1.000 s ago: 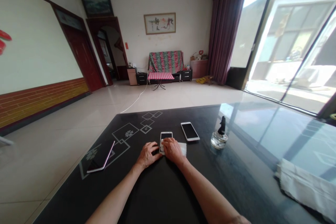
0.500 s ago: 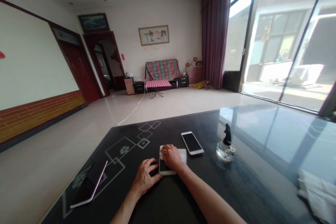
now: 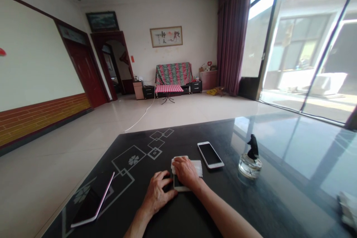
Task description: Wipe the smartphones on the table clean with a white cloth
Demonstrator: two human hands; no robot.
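Note:
A phone [image 3: 177, 184] with a pale frame lies on the dark glossy table, largely covered by my right hand [image 3: 186, 173]. Under the fingers of that hand a white cloth [image 3: 198, 167] is pressed against the screen, its scalloped edge sticking out to the right. My left hand [image 3: 158, 189] rests at the phone's left side, thumb and fingers apart, the fingertips near its edge. Another white phone [image 3: 210, 155] lies face up just beyond, to the right.
A tablet-like device [image 3: 93, 200] lies at the table's left. A clear spray bottle [image 3: 250, 165] with a black top stands on the right. Pale crumpled cloth [image 3: 348, 208] sits at the far right edge of the table [image 3: 290, 193].
The view has shifted slightly, so the table items appear farther right or lower. My right hand stays on the cloth over the phone, its fingers moved slightly; my left hand remains beside it.

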